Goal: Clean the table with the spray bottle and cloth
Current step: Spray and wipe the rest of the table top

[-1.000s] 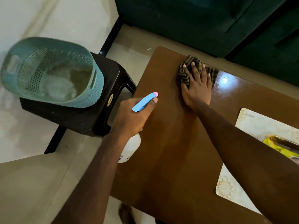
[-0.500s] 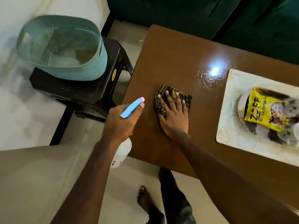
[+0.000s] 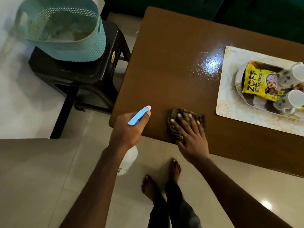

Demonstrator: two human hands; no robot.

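Head view: teal basket (image 3: 65, 38) on black stool (image 3: 85, 76) at 10 o'clock, beside table (image 3: 164, 71); placemat (image 3: 230, 106) w/ yellow snack packet (image 3: 253, 83) at 3. Our right hand (image 3: 191, 140), fingers spread flat, presses striped cloth (image 3: 174, 134) at table's near edge. At cloth's 9, our left hand (image 3: 129, 130) curls round spray bottle (image 3: 139, 115): blue head, white body.

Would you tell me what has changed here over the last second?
The right hand slid the cloth from the far edge of the table back to its near edge. The left hand still grips the spray bottle; the placemat stayed put.
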